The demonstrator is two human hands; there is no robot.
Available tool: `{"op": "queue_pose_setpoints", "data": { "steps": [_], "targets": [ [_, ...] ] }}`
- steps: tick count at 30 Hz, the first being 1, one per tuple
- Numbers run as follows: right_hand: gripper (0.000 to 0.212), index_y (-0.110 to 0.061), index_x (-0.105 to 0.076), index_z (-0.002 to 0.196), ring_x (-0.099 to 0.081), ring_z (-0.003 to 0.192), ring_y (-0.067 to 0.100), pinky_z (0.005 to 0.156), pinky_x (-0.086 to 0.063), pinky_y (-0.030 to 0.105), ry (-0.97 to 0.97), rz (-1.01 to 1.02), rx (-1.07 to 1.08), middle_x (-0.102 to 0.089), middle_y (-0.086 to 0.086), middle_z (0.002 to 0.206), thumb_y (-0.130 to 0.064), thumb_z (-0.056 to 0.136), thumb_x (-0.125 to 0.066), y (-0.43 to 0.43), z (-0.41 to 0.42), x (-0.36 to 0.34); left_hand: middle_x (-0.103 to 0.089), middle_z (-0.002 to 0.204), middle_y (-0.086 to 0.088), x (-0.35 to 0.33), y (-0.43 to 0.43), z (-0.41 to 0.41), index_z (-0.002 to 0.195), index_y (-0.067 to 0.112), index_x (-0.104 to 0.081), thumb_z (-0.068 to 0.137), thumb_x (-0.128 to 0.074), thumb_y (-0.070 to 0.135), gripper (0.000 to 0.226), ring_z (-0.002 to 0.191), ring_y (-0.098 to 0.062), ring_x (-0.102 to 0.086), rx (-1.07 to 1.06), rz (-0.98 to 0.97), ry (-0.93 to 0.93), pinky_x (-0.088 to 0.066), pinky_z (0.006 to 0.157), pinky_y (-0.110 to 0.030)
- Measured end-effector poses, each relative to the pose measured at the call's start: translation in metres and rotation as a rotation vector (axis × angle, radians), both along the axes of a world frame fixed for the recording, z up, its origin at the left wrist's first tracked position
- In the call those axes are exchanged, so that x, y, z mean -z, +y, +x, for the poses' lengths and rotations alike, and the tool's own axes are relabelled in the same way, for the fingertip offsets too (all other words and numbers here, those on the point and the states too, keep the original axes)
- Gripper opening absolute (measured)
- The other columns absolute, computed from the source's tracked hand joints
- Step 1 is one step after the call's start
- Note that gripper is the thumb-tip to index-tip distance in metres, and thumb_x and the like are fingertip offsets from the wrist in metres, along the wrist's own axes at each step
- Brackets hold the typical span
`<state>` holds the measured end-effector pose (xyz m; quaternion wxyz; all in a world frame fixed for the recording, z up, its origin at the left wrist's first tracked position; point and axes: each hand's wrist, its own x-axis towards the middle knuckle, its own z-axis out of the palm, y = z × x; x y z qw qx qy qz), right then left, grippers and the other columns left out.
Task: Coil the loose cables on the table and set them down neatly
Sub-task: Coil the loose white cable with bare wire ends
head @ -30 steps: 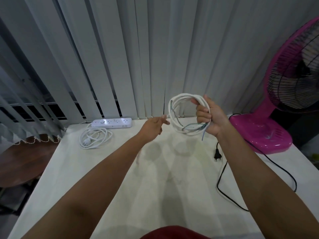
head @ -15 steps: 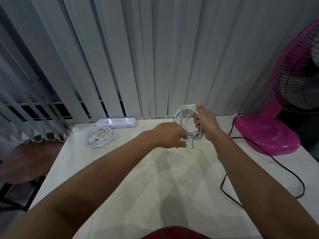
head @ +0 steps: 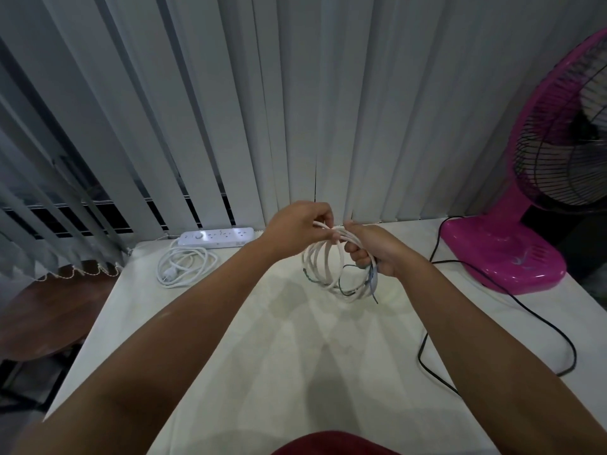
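Observation:
A white cable coil (head: 323,270) of several loops hangs above the far middle of the white table (head: 262,372). Thin blue and grey wire ends stick out at its lower right. My right hand (head: 371,249) is shut on the coil's right side. My left hand (head: 300,226) pinches the top strands of the same coil, close against my right hand. A second white cable (head: 184,266) lies coiled on the table at the back left, joined to a white power strip (head: 216,237).
A pink fan (head: 532,178) stands at the back right; its black cord (head: 512,310) loops over the table's right side. Vertical blinds (head: 262,110) hang along the far edge. A brown round stool (head: 42,320) sits left of the table.
My left hand has come across from the left and taken hold of the coil's top. The coil has dropped lower, nearer the table, and my view has tilted.

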<state>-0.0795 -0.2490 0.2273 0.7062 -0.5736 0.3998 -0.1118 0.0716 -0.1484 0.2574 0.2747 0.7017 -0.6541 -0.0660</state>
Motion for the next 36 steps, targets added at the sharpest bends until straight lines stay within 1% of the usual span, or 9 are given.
{"op": "queue_pose_setpoints", "data": {
  "steps": [4, 8, 14, 18, 21, 25, 29, 34, 36],
  "targets": [
    [0.043, -0.002, -0.059, 0.1, -0.023, 0.035, 0.003, 0.031, -0.016, 0.015, -0.011, 0.1, -0.133, -0.036, -0.005, 0.049, -0.04, 0.101, -0.037, 0.003, 0.0, 0.0, -0.06, 0.085, 0.008, 0.016, -0.001, 0.004, 0.083, 0.025, -0.065, 0.072, -0.075, 0.049, 0.028, 0.084, -0.011, -0.049, 0.008, -0.076, 0.02, -0.043, 0.072, -0.032],
    [0.049, -0.003, -0.061, 0.083, -0.021, 0.03, 0.002, 0.029, -0.013, 0.014, -0.048, 0.24, -0.15, -0.033, -0.006, 0.045, -0.04, 0.102, -0.035, 0.002, 0.0, 0.002, -0.056, 0.105, 0.005, 0.028, -0.004, 0.005, 0.089, 0.026, -0.065, 0.071, -0.074, 0.053, 0.033, 0.1, -0.01, -0.042, -0.099, -0.16, -0.019, -0.035, 0.086, -0.03],
    [0.045, -0.009, -0.051, 0.071, -0.023, 0.028, 0.002, 0.026, -0.015, 0.012, -0.028, 0.314, -0.154, -0.036, -0.005, 0.043, -0.04, 0.1, -0.037, -0.004, -0.002, 0.003, -0.062, 0.083, 0.013, 0.044, -0.001, -0.002, 0.092, 0.022, -0.06, 0.088, -0.062, 0.04, 0.018, 0.077, -0.001, -0.055, -0.015, -0.138, 0.163, -0.047, 0.07, -0.026],
    [0.047, -0.011, -0.052, 0.069, -0.023, 0.028, 0.002, 0.025, -0.018, 0.013, 0.039, 0.355, -0.208, -0.033, -0.006, 0.044, -0.045, 0.099, -0.039, -0.007, -0.004, 0.003, -0.054, 0.086, 0.016, 0.042, -0.001, -0.004, 0.11, 0.036, -0.05, 0.088, -0.059, 0.043, 0.025, 0.077, -0.003, -0.053, 0.006, -0.086, 0.076, -0.048, 0.067, -0.026],
    [0.047, -0.01, -0.051, 0.07, -0.024, 0.028, 0.002, 0.025, -0.018, 0.012, 0.042, 0.384, -0.221, -0.034, -0.006, 0.044, -0.045, 0.099, -0.038, -0.006, -0.002, 0.006, -0.051, 0.088, 0.015, 0.044, -0.002, -0.008, 0.105, 0.036, -0.047, 0.089, -0.057, 0.036, 0.019, 0.077, -0.009, -0.054, 0.001, -0.1, 0.035, -0.051, 0.066, -0.033],
    [0.047, -0.01, -0.049, 0.07, -0.023, 0.026, 0.002, 0.025, -0.015, 0.012, 0.001, 0.407, -0.175, -0.033, -0.006, 0.042, -0.043, 0.1, -0.036, -0.01, 0.0, 0.004, -0.06, 0.1, 0.005, 0.054, 0.0, -0.001, 0.107, 0.021, -0.059, 0.093, -0.055, 0.025, 0.014, 0.088, -0.011, -0.056, -0.039, -0.145, 0.111, -0.049, 0.078, -0.031],
    [0.044, -0.01, -0.05, 0.069, -0.023, 0.026, 0.002, 0.026, -0.014, 0.011, -0.091, 0.444, -0.163, -0.033, -0.006, 0.044, -0.039, 0.1, -0.038, -0.02, -0.007, -0.005, -0.061, 0.121, 0.005, 0.061, 0.005, 0.012, 0.122, 0.022, -0.058, 0.1, -0.04, 0.023, 0.028, 0.107, -0.01, -0.055, -0.148, 0.033, 0.416, -0.039, 0.09, -0.022],
    [0.042, -0.01, -0.05, 0.069, -0.024, 0.027, 0.003, 0.024, -0.017, 0.013, -0.334, 0.418, 0.003, -0.034, -0.005, 0.043, -0.034, 0.1, -0.037, -0.029, -0.008, -0.017, -0.064, 0.096, -0.001, 0.076, 0.014, 0.009, 0.119, 0.01, -0.055, 0.102, -0.037, 0.022, 0.028, 0.092, -0.017, -0.057, -0.172, 0.289, 0.647, -0.046, 0.092, -0.033],
    [0.042, -0.011, -0.049, 0.071, -0.025, 0.029, 0.004, 0.025, -0.019, 0.015, -0.427, 0.376, 0.162, -0.034, -0.006, 0.043, -0.037, 0.101, -0.035, -0.033, -0.005, -0.019, -0.061, 0.076, -0.005, 0.084, 0.02, -0.004, 0.119, 0.006, -0.05, 0.103, -0.036, 0.024, 0.028, 0.073, -0.02, -0.055, -0.161, 0.386, 0.655, -0.048, 0.076, -0.028]
  ]
}}
